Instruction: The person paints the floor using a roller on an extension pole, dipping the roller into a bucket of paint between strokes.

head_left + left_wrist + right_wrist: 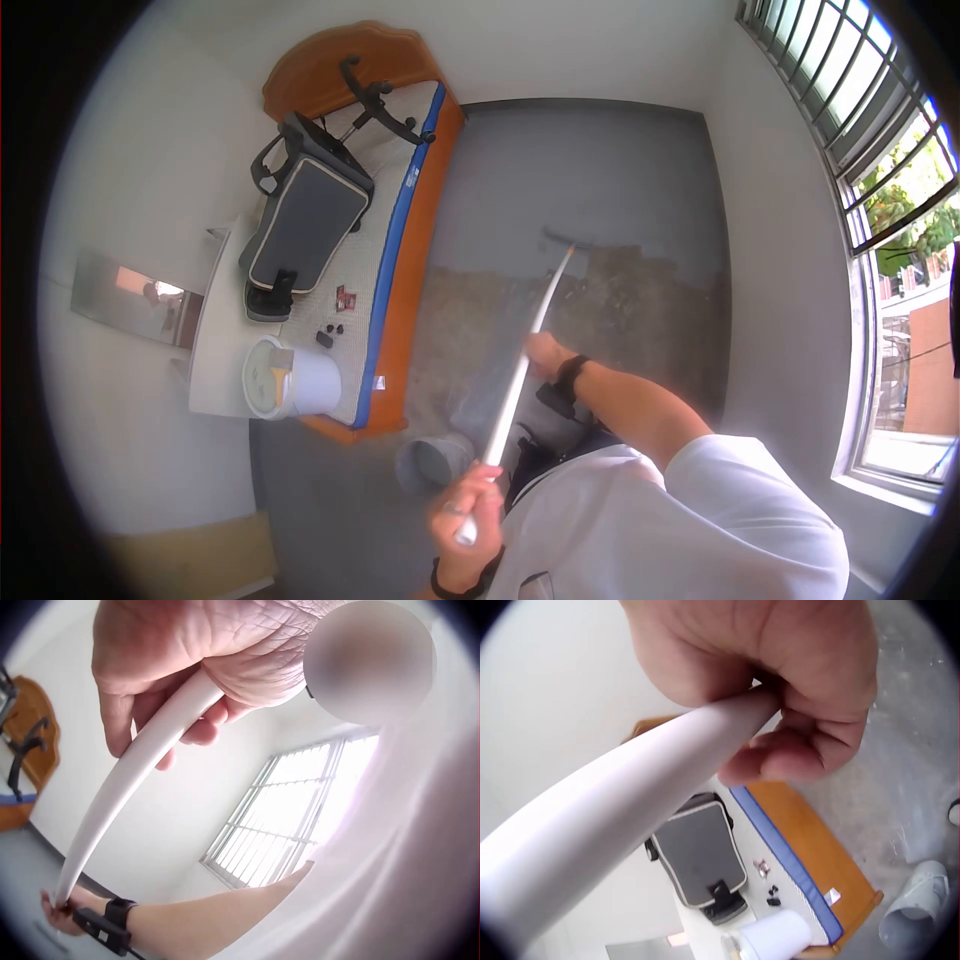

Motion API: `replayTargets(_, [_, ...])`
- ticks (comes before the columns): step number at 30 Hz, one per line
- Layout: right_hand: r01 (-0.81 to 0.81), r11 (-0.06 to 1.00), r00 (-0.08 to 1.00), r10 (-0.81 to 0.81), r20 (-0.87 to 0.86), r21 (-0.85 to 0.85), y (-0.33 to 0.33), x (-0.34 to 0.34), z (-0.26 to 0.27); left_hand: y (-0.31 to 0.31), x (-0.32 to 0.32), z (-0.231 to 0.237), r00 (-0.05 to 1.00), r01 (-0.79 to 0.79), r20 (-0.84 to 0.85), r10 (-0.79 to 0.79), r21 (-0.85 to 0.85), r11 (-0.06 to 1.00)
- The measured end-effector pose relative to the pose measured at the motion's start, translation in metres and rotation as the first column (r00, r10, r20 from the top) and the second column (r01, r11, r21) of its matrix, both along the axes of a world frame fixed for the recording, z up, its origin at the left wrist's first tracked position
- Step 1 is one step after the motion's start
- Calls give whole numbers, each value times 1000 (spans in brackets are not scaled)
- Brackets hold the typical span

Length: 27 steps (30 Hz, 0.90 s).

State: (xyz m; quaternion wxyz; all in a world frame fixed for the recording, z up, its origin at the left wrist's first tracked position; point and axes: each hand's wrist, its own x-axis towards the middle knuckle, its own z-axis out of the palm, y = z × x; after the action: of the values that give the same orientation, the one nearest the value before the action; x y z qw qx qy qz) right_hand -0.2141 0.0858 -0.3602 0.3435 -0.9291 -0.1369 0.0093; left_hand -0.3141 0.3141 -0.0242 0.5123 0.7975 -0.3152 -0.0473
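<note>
A long white pole (512, 400) runs from the lower middle of the head view up to the floor, where a dark, blurred head (567, 238) lies at its far tip. My left hand (470, 515) grips the pole near its close end, low in that view. Farther along, my right hand (548, 355) has its fingers curled round the same pole. In the left wrist view the left hand (195, 652) wraps the pole (135, 769). The right wrist view has the right hand (780, 675) holding the pole (630, 791), thumb and fingers around it.
A wooden bed frame (420, 240) at the left bears a mattress (350, 260), an overturned grey office chair (310, 225) and a white bucket (315, 383). Another bucket (435, 462) stands on the grey floor (590, 170) beside my legs. A barred window (850, 100) is at the right.
</note>
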Motion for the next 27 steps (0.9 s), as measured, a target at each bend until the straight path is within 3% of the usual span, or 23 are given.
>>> replayTargets(1, [96, 950, 995, -88, -42, 299, 15, -8, -8, 13, -8, 5, 999, -40, -28, 40, 8, 999])
replayTargets(2, [191, 805, 982, -157, -109, 562, 36, -16, -15, 19, -17, 12, 995, -81, -54, 81, 15, 997])
replayTargets(5, [69, 855, 997, -44, -61, 514, 57, -40, 4, 20, -50, 47, 983, -175, -50, 177, 42, 984])
replayTargets(7, [295, 741, 928, -72, -365, 604, 68, -48, 13, 26, -63, 61, 988, -113, -109, 106, -55, 992])
replayTargets(9, [518, 613, 779, -50, -625, 597, 73, -47, 21, 22, -65, 60, 972, -179, -159, 173, -24, 984])
replayTargets(10, [624, 544, 679, -23, -734, 560, 74, -46, 23, 19, -65, 60, 952, -229, -208, 226, 11, 973])
replayTargets(11, [622, 547, 681, -22, -732, 561, 65, -41, 22, 14, -63, 54, 951, -232, -206, 229, 9, 973])
replayTargets(12, [211, 910, 913, -54, -403, 356, 44, -32, 19, 5, -57, 41, 947, -269, -182, 265, 0, 963])
replayTargets(13, [-138, 985, 990, 132, -54, -107, 25, -22, 16, -4, -50, 31, 940, -306, -159, 300, -11, 952])
replayTargets(15, [-108, 989, 990, 116, 77, -104, -2, -5, 7, -23, -30, 24, 944, -291, -167, 286, -7, 957])
replayTargets(18, [-63, 982, 990, 85, 116, -179, -30, 30, -46, -47, -8, 10, 947, -261, -194, 257, 1, 965])
replayTargets(21, [-43, 993, 999, 44, 5, -112, -42, 34, -47, -48, -5, -2, 970, -196, -150, 191, -16, 980])
replayTargets(22, [-40, 993, 999, 41, 4, -111, -41, 30, -42, -45, -6, -4, 985, -149, -87, 146, -31, 988])
replayTargets(25, [-115, 987, 993, 113, -26, -110, -20, 2, -4, -34, -25, 17, 981, -166, -100, 167, 16, 986])
replayTargets(27, [-204, 955, 976, 215, 26, -216, -3, -18, 26, -26, -40, 29, 981, -170, -103, 166, -31, 985])
